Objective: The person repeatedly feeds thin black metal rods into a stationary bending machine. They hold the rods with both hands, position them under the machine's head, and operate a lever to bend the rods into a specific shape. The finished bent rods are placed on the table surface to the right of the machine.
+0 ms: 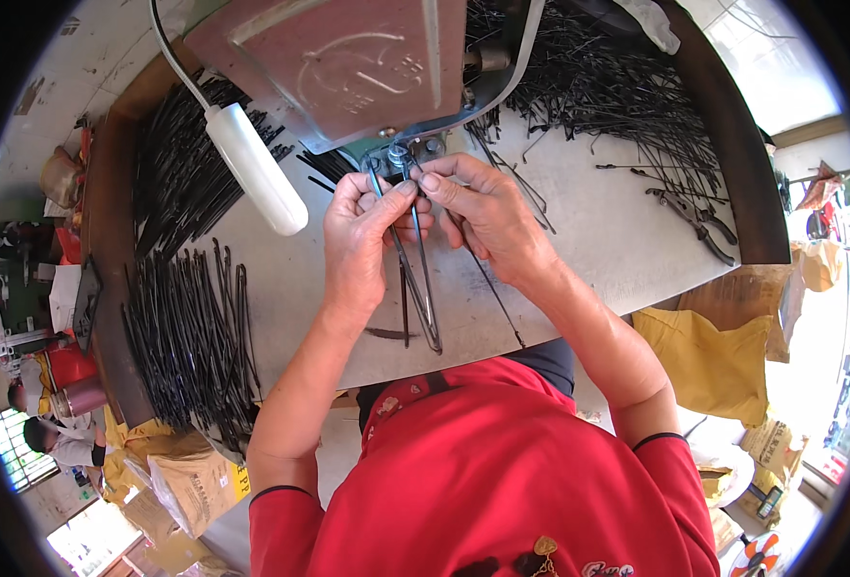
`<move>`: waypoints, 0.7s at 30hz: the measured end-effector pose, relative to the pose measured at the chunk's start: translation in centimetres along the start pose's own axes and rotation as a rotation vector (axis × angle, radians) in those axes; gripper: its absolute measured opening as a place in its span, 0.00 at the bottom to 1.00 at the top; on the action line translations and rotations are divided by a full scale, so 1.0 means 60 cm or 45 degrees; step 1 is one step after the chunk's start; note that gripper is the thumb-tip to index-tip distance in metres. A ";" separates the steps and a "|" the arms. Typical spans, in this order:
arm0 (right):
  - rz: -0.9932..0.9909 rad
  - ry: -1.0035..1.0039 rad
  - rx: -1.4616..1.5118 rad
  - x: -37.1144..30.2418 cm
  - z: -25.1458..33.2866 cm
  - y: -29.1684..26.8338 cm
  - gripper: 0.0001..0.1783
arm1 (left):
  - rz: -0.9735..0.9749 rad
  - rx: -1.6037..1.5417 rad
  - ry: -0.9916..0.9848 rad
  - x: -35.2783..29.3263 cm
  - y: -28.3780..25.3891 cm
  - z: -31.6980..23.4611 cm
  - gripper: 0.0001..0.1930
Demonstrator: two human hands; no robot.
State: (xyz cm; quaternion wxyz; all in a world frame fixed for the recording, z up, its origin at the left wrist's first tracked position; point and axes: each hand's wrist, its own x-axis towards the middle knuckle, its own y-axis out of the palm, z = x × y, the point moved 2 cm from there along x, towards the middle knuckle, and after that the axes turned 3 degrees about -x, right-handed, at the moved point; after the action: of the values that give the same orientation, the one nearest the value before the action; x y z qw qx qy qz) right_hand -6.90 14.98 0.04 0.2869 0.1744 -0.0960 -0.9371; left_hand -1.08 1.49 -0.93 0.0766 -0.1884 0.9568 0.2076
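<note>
Close together, both my hands work just below the tool head [398, 154] of a reddish machine [348, 72]. In my left hand [356, 231], thumb and fingers pinch a long black metal rod bent into a narrow loop [427, 298]. Its upper ends reach toward the tool head, and its bend points back at me. My right hand [487, 207] is closed beside it, fingertips near the loop's upper end. A thin black rod [490, 284] runs down from under this hand toward the table's near edge. The fingers hide exactly where the rods meet the tool.
Bundles of black rods [189, 337] lie at the left, with a larger tangled heap [598, 82] at the back right. Pliers [699, 226] rest near the table's right rim. A white lamp [257, 168] hangs left of my hands. Brown raised edging [117, 279] borders the metal table [579, 240].
</note>
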 end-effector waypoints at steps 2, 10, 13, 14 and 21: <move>-0.006 -0.017 -0.026 -0.002 -0.001 0.001 0.11 | 0.038 -0.037 -0.010 0.006 -0.001 0.000 0.12; 0.045 -0.034 -0.212 -0.001 0.016 -0.005 0.11 | 0.069 -0.047 0.003 0.009 0.005 -0.008 0.12; 0.088 -0.033 -0.187 0.011 0.022 -0.009 0.11 | 0.033 -0.067 0.035 0.009 0.013 -0.013 0.12; 0.096 -0.019 -0.148 0.017 0.021 -0.009 0.11 | 0.027 -0.065 0.053 0.013 0.013 -0.013 0.12; 0.148 0.012 -0.024 0.038 0.013 -0.009 0.12 | -0.041 -0.076 0.097 0.025 0.010 -0.009 0.12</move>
State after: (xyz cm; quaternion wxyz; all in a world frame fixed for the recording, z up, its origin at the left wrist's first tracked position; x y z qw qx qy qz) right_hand -9.25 14.19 -0.02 0.3428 0.1701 -0.0956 -0.9189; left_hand -2.75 1.30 -0.57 0.0378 -0.2137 0.9493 0.2275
